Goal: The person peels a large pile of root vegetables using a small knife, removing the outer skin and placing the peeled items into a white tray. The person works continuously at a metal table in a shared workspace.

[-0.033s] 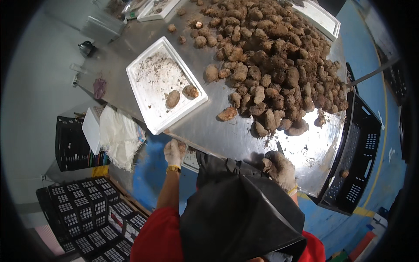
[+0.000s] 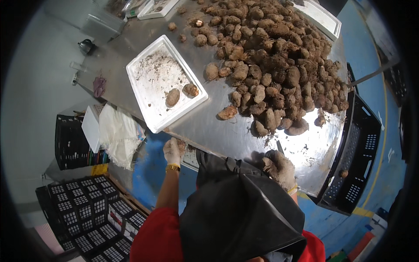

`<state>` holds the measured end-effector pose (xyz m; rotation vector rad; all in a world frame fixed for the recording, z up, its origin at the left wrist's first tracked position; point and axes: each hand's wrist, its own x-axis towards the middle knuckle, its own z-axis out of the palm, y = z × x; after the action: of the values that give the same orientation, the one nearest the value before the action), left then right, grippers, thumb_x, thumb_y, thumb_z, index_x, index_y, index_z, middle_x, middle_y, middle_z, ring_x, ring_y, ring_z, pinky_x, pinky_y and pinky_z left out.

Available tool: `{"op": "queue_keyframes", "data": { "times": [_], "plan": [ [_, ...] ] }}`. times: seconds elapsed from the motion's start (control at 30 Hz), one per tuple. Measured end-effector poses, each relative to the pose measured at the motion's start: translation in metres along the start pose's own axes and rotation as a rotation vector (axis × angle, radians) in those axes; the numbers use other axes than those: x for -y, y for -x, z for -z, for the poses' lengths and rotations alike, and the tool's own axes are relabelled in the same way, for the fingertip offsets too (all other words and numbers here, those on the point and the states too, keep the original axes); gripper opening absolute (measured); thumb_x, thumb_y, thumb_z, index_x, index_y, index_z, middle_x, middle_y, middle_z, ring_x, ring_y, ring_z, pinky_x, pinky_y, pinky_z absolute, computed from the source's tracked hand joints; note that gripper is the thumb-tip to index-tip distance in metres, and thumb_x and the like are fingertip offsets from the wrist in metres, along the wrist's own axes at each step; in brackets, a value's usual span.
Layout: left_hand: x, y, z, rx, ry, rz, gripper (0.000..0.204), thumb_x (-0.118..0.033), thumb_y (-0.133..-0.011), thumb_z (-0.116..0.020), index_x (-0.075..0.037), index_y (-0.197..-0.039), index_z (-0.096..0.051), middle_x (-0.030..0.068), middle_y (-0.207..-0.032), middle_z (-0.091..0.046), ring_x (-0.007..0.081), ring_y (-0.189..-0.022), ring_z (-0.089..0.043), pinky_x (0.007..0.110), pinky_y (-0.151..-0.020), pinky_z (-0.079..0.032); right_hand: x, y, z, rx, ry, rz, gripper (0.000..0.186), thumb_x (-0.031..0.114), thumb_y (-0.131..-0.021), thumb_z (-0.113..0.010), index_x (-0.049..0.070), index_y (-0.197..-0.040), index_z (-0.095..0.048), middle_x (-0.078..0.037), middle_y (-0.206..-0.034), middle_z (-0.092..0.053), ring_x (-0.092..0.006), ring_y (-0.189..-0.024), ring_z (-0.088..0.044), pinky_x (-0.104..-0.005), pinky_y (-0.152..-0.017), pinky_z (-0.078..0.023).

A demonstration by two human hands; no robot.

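Observation:
My left hand (image 2: 172,152), in a pale glove, is below the steel table's front edge, closed around a brown tuber (image 2: 180,145) that is partly hidden. My right hand (image 2: 279,170), in a dirty glove, is closed on a knife (image 2: 280,147) at the front edge, its blade pointing away from me. A white foam tray (image 2: 152,118) holds two tubers (image 2: 172,97) and scattered soil. A large pile of brown, root-covered tubers (image 2: 292,76) covers the back and right of the steel table (image 2: 222,135). My black apron (image 2: 235,214) fills the lower middle.
Black crates stand at lower left (image 2: 87,209), at left (image 2: 67,144) and along the right edge (image 2: 362,148), the last with one tuber. A white sack (image 2: 115,131) lies at left. More foam trays (image 2: 323,24) and a plastic container (image 2: 102,24) are at the back.

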<state>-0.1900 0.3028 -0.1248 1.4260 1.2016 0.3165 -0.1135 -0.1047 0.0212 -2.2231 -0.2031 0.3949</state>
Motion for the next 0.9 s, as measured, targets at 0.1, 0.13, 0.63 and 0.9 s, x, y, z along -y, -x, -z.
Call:
{"op": "queue_keyframes", "data": {
  "times": [0.1, 0.13, 0.63, 0.9],
  "plan": [
    [0.017, -0.012, -0.004, -0.067, -0.159, -0.040, 0.028, -0.019, -0.095, -0.047, 0.000, -0.080, -0.059, 0.0088, -0.066, -0.061, 0.0197, -0.056, -0.059, 0.036, -0.051, -0.047, -0.008, -0.001, -0.005, 0.017, 0.009, 0.054, 0.021, 0.026, -0.090, -0.070, 0.010, -0.102, -0.069, -0.012, -0.092, -0.069, -0.0331, -0.085, -0.067, -0.0400, -0.074, -0.053],
    [0.017, -0.015, -0.006, -0.099, -0.239, -0.039, 0.026, -0.012, -0.095, -0.043, 0.003, -0.078, -0.057, 0.0094, -0.063, -0.058, 0.0216, -0.058, -0.057, 0.040, -0.055, -0.045, -0.005, -0.004, -0.005, 0.023, 0.074, 0.114, 0.022, 0.029, -0.090, -0.069, 0.011, -0.102, -0.069, -0.012, -0.092, -0.069, -0.0334, -0.088, -0.067, -0.0415, -0.075, -0.053],
    [0.029, -0.023, -0.019, -0.135, 0.232, 0.267, 0.034, -0.030, -0.097, -0.047, -0.001, -0.093, -0.065, 0.0105, -0.078, -0.067, 0.0234, -0.061, -0.064, 0.033, -0.053, -0.054, -0.002, -0.012, -0.009, 0.120, -0.047, 0.035, 0.021, 0.024, -0.090, -0.071, 0.009, -0.103, -0.069, -0.013, -0.094, -0.069, -0.0327, -0.088, -0.068, -0.0376, -0.076, -0.053],
    [0.047, -0.022, -0.010, 0.072, 0.626, 0.466, 0.026, -0.031, -0.103, -0.045, -0.010, -0.101, -0.061, 0.0068, -0.086, -0.065, 0.0225, -0.079, -0.065, 0.037, -0.068, -0.058, -0.026, -0.006, -0.010, 0.060, -0.167, -0.022, 0.018, 0.017, -0.091, -0.071, 0.004, -0.103, -0.068, -0.010, -0.088, -0.068, -0.0224, -0.082, -0.066, -0.0321, -0.073, -0.052]
  ]
}}
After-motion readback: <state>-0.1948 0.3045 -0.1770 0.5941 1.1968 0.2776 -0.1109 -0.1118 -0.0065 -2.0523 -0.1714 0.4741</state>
